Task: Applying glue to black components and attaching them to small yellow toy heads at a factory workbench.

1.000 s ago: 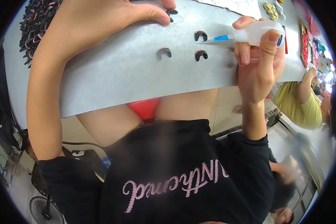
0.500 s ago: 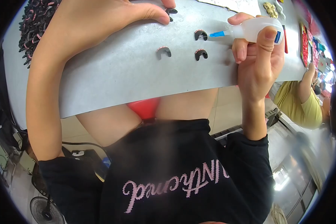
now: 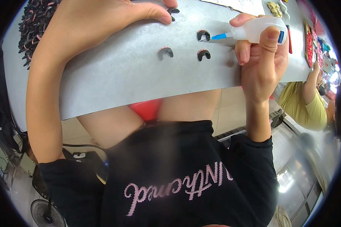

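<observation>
Now the glue bottle (image 3: 258, 29) in my right hand (image 3: 263, 56) has swung left, blue nozzle touching the upper-right dark clip (image 3: 203, 35) | left hand (image 3: 102, 26) pins another piece (image 3: 173, 10) by fingertip | gluing looks underway on the grey sheet (image 3: 140, 75).

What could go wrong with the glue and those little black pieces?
The right hand aims the glue bottle with its blue nozzle at a small black horseshoe piece. A hard squeeze might flood it and stick it to the grey table. The left hand presses another piece with a fingertip, so stray glue could get on the skin.
</observation>
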Demonstrator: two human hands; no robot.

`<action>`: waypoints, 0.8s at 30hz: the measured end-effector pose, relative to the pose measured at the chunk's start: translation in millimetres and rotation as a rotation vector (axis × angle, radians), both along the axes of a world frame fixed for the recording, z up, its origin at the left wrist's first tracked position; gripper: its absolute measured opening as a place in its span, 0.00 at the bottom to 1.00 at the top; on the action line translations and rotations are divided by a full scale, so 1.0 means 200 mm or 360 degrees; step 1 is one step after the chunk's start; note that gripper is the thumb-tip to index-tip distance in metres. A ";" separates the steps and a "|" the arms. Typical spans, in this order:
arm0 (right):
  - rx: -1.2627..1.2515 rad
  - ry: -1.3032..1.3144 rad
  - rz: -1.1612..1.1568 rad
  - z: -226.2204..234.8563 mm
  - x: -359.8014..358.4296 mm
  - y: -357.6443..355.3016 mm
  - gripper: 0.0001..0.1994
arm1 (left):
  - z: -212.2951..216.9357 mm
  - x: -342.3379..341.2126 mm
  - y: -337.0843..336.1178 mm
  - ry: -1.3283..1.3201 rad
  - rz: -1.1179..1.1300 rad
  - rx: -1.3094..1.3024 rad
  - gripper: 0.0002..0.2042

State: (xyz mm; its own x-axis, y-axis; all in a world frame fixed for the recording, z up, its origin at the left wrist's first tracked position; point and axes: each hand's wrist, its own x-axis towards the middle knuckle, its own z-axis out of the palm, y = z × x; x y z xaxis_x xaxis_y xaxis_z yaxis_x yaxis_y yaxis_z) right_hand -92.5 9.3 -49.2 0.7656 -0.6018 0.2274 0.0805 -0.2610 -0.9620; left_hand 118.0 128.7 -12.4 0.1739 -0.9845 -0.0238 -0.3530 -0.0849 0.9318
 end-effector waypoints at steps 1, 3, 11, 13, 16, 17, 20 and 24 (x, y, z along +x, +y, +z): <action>0.0016 -0.0027 -0.0001 0.00 0.00 0.00 0.18 | 0.00 0.00 0.00 0.0001 -0.0001 0.0004 0.23; 0.0032 -0.0053 -0.0002 0.00 0.00 0.00 0.19 | 0.00 0.00 0.00 0.0000 -0.0001 0.0011 0.23; 0.0073 -0.0141 -0.0101 0.00 0.01 0.01 0.18 | 0.03 0.00 0.02 -0.0047 0.0037 0.0034 0.23; 0.0063 -0.0133 -0.0133 -0.01 -0.01 -0.01 0.18 | 0.00 -0.01 -0.01 -0.0032 0.0007 0.0019 0.23; 0.0084 -0.0154 -0.0104 -0.01 0.00 -0.01 0.18 | 0.01 -0.04 0.00 -0.0418 0.0038 -0.0050 0.23; 0.0098 -0.0164 -0.0078 -0.01 0.01 0.00 0.18 | 0.02 -0.01 0.02 -0.0244 0.0052 0.0000 0.23; 0.0055 -0.0120 -0.0114 -0.02 -0.02 -0.02 0.18 | -0.01 -0.04 -0.03 -0.0155 0.0018 0.0009 0.23; 0.0059 -0.0134 -0.0075 -0.01 0.00 -0.01 0.17 | 0.00 0.00 0.00 -0.0011 0.0025 0.0005 0.24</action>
State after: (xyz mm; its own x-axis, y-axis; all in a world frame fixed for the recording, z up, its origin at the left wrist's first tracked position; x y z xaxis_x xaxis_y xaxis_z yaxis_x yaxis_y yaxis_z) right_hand -92.0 6.7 -50.9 0.7153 -0.6460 0.2666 0.1496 -0.2310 -0.9614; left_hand 118.0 128.0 -11.6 0.1894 -0.9816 -0.0259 -0.3578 -0.0936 0.9291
